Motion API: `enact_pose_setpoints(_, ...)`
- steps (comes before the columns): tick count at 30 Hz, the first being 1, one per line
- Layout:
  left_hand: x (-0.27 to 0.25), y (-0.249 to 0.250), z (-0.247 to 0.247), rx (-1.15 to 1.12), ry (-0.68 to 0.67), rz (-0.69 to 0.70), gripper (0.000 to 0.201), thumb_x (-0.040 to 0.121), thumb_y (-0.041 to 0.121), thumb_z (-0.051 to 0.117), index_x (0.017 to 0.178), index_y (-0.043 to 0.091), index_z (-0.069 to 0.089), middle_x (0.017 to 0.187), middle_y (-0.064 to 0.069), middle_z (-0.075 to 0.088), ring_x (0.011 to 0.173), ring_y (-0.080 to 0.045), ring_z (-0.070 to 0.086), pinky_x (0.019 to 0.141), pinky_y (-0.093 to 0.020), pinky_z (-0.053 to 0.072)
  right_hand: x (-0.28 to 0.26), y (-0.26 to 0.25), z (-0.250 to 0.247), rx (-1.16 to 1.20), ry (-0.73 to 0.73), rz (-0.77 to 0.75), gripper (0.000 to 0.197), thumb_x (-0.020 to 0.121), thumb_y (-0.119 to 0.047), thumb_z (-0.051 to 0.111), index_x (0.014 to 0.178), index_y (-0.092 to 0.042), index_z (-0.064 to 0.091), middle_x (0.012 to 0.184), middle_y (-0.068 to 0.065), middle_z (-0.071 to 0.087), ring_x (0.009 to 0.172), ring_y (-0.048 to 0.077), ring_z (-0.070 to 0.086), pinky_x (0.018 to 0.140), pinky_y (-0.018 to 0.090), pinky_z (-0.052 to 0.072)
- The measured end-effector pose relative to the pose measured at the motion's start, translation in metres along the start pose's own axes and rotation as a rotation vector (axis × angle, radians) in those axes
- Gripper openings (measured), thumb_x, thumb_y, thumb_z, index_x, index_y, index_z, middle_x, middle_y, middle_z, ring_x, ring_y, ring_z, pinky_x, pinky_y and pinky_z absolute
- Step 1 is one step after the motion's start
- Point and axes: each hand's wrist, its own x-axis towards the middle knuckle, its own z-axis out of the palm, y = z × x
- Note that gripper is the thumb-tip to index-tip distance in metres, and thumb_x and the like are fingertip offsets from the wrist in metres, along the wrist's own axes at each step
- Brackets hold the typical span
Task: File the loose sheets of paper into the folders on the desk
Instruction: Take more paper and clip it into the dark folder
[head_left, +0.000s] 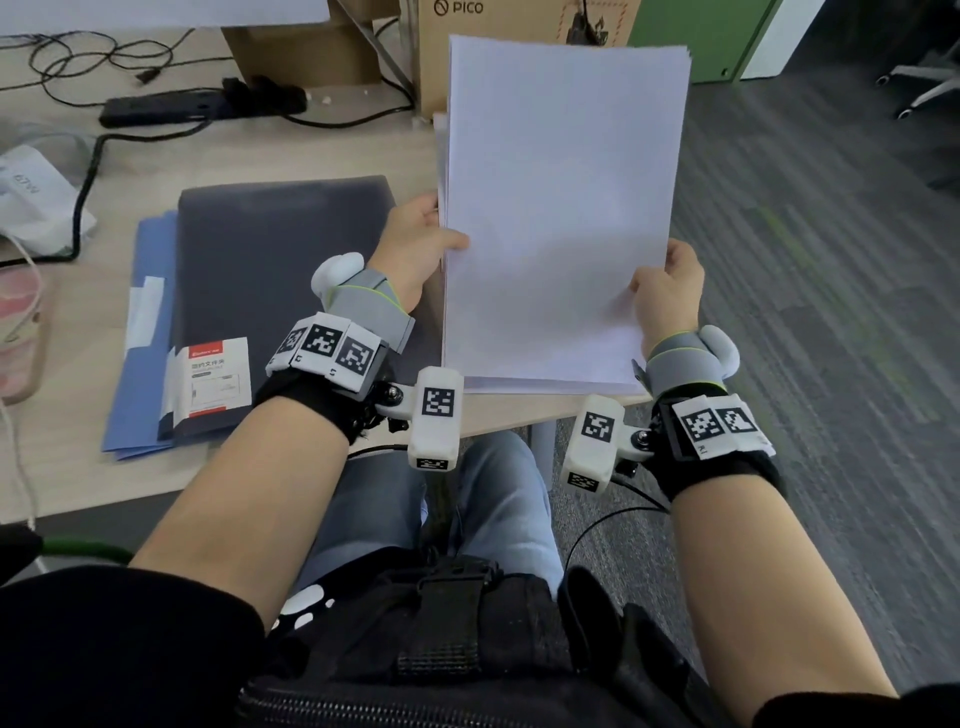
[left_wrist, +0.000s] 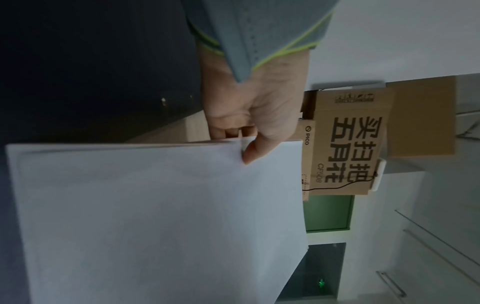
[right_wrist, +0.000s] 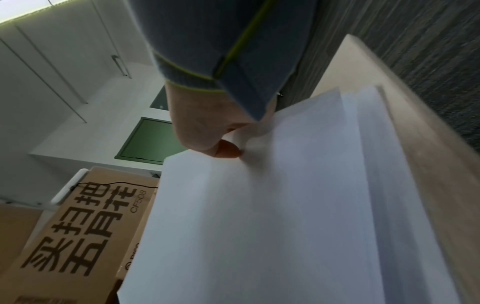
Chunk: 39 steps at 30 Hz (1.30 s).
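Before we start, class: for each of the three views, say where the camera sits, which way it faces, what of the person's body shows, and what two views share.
Head: worn on the head, looking forward and down at the desk; both forearms, left hand and right hand hold the paper stack beside the dark folder.
Left wrist: looks along the left hand, thumb pinching the stack's edge.
Right wrist: looks along the right hand gripping the stack.
Shared: both wrist views show the cardboard box and the stack.
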Motion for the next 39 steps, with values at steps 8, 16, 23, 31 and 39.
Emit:
enact_pose_setpoints(8, -0.004, 0.034, 0.008, -0.063, 0.003, 0.181, 0.037, 0.077, -0.012, 0.05, 0.107, 0.009, 0.053, 0.087, -0.002, 0.064, 0.082, -0.02, 0.062, 0.08, -0.032, 0.051, -0.003, -0.027, 0.002, 0.097, 0.029, -0.16, 0.026, 0.064, -0.003, 0.039, 0.077, -0.027, 0.039, 0.079, 0.001, 0.042, 0.072, 0.018, 0.033, 0.063, 0.026, 0.033)
enact_pose_setpoints(16, -0.016, 0.032, 0.014, -0.057, -0.088, 0.208, 0.045, 0.078, 0.019, 0.056, 0.122, 0.006, 0.054, 0.118, -0.01, 0.066, 0.11, -0.024, 0.063, 0.102, -0.04, 0.047, -0.012, -0.03, 0.002, 0.124, 0.036, -0.197, 0.021, 0.066, -0.006, 0.043, 0.08, -0.02, 0.038, 0.078, -0.003, 0.044, 0.074, 0.017, 0.037, 0.068, 0.026, 0.037)
enact_pose_setpoints(23, -0.015, 0.025, 0.011, -0.089, -0.125, 0.212, 0.058, 0.073, 0.023, 0.068, 0.126, 0.01, 0.05, 0.127, -0.012, 0.061, 0.12, -0.027, 0.058, 0.106, -0.04, 0.044, -0.016, -0.037, -0.004, 0.13, 0.034, -0.251, 0.034, 0.071, -0.001, 0.052, 0.1, -0.016, 0.044, 0.093, 0.0, 0.053, 0.083, 0.017, 0.05, 0.076, 0.021, 0.043)
enact_pose_setpoints(31, -0.014, 0.014, 0.01, 0.073, -0.099, 0.15, 0.032, 0.097, 0.031, 0.048, 0.123, 0.014, 0.059, 0.109, 0.003, 0.064, 0.089, -0.006, 0.06, 0.082, -0.014, 0.047, -0.02, -0.024, -0.012, 0.093, -0.16, -0.181, 0.02, 0.077, -0.005, 0.074, 0.069, -0.02, 0.063, 0.061, -0.015, 0.065, 0.055, -0.001, 0.058, 0.063, 0.017, 0.049)
enact_pose_setpoints(39, -0.004, 0.006, -0.02, 0.21, 0.041, 0.054, 0.028, 0.1, 0.029, 0.038, 0.107, 0.016, 0.062, 0.1, -0.001, 0.067, 0.082, -0.008, 0.062, 0.077, -0.022, 0.047, -0.007, -0.032, 0.003, -0.112, -0.028, -0.085, 0.036, 0.082, -0.012, 0.059, 0.053, -0.019, 0.038, 0.054, -0.004, 0.037, 0.057, 0.017, 0.031, 0.058, 0.025, 0.03)
